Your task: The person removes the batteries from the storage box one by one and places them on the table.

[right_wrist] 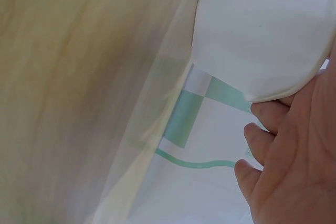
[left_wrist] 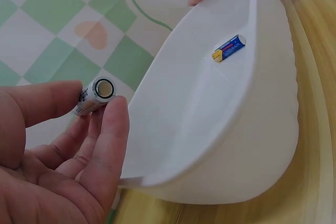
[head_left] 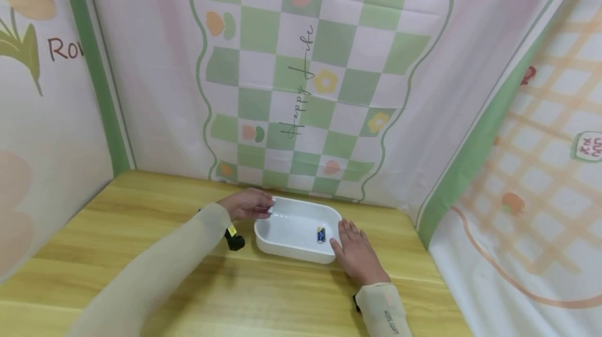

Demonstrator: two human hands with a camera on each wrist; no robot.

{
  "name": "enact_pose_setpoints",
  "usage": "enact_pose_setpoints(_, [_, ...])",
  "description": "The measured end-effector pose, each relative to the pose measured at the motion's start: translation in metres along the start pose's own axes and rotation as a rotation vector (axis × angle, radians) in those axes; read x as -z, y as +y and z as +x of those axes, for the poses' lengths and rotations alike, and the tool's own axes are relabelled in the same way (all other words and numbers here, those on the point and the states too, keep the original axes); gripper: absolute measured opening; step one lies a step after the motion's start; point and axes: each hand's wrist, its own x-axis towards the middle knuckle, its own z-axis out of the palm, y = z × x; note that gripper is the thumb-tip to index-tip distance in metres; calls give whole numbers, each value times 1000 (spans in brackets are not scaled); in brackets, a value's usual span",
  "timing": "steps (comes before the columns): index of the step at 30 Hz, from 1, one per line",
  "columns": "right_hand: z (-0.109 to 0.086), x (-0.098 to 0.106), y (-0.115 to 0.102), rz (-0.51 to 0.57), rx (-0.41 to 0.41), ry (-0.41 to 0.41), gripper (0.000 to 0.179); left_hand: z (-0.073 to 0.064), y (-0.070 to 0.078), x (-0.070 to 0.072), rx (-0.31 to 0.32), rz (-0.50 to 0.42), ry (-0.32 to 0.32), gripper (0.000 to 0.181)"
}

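Observation:
My left hand is at the left end of a white oval-cornered tray. Between its thumb and fingers it pinches a white battery, whose flat metal end faces the camera in the left wrist view. Inside the tray, toward its right end, lies a blue battery with a yellow end. My right hand rests against the tray's right end, fingers stretched along the rim and thumb apart from them. In the right wrist view its fingertips show by the tray's edge.
The tray stands on a wood-grain table near its back edge. Behind hangs a green-and-white checked cloth, with more printed cloth at the right. A black object with a yellow tag shows beneath the left wrist.

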Motion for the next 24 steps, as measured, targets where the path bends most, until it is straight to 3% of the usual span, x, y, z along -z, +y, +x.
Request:
enact_pose_setpoints(17, [0, 0, 1, 1, 4, 15, 67, -14, 2, 29, -24, 40, -25, 40])
enact_pose_setpoints(24, [0, 0, 0, 15, 6, 5, 67, -21, -4, 46, -35, 28, -31, 41])
